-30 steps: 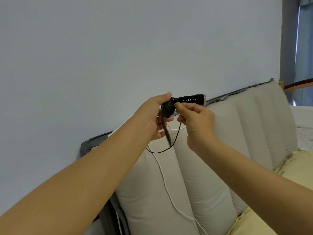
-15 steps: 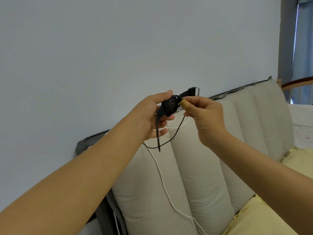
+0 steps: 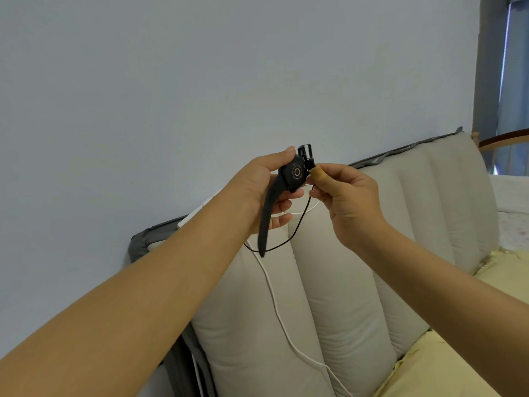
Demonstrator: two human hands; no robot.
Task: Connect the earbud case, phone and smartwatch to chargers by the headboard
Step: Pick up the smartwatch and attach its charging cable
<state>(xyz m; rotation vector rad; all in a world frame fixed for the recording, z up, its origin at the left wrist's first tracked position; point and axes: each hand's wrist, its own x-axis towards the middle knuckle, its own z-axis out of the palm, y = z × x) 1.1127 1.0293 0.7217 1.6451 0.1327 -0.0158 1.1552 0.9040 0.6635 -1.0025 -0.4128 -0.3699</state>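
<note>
A black smartwatch (image 3: pixel 294 174) is held up in front of the padded headboard (image 3: pixel 357 282), its back with a ringed sensor turned toward me. My left hand (image 3: pixel 257 190) grips the watch body, thumb on top, and one strap hangs down. My right hand (image 3: pixel 346 196) pinches the end of a thin black charger cable (image 3: pixel 297 230) right at the watch's edge. The cable loops down and left behind my left hand. The earbud case and phone are out of sight.
A white cable (image 3: pixel 274 299) runs down the cream headboard cushion to the bottom edge. A white flat thing (image 3: pixel 194 214) lies on the grey headboard top by the wall. Yellow bedding (image 3: pixel 458 353) lies at lower right, with a window (image 3: pixel 512 81) at far right.
The watch has turned so its back faces me and the buckle strap stands more upright. My right hand has shifted from the watch top to its right edge, holding the black cable end.
</note>
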